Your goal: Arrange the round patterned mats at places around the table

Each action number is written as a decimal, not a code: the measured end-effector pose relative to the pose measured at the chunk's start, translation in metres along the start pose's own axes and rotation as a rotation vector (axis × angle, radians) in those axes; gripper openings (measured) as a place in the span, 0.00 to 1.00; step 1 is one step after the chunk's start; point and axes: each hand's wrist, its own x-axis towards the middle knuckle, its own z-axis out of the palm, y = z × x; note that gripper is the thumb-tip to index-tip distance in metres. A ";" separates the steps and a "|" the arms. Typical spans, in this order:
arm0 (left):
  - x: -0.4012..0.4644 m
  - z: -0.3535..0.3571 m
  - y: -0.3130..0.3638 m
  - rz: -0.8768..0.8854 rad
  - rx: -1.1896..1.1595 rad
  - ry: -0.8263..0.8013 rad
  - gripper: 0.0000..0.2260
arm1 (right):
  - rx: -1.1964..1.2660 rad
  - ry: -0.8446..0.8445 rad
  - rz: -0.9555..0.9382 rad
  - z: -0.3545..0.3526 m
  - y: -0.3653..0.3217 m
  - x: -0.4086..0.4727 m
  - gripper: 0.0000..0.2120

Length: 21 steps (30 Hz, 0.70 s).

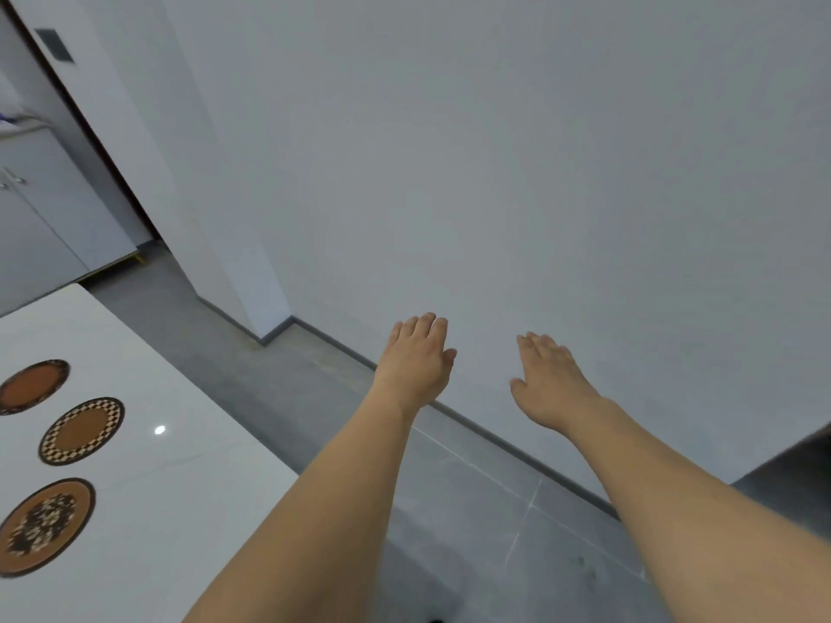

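Three round patterned mats lie in a row on the white table [189, 442] at the left. The far mat [32, 387] is orange with a dark rim. The middle mat [82, 431] has a checkered border. The near mat [44, 527] has a dark speckled centre. My left hand [416, 359] and my right hand [551, 384] are stretched out palm down over the floor, to the right of the table, far from the mats. Both hands are flat with fingers extended and hold nothing.
A grey wall [539, 173] stands straight ahead with a dark baseboard [472, 424] along the grey tiled floor [472, 532]. A wall corner [270, 326] juts out at centre left. White cabinets [45, 218] stand at the far left.
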 end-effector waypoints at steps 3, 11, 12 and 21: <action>0.033 -0.001 -0.031 -0.079 -0.008 0.028 0.23 | -0.039 -0.017 -0.049 -0.009 -0.011 0.045 0.31; 0.095 0.013 -0.093 -0.247 -0.020 -0.016 0.23 | -0.072 -0.110 -0.197 -0.010 -0.037 0.156 0.31; 0.103 0.014 -0.101 -0.267 -0.017 -0.012 0.24 | -0.073 -0.113 -0.217 -0.011 -0.039 0.171 0.31; 0.151 0.006 -0.169 -0.548 0.000 0.061 0.23 | -0.115 -0.160 -0.442 -0.021 -0.082 0.299 0.31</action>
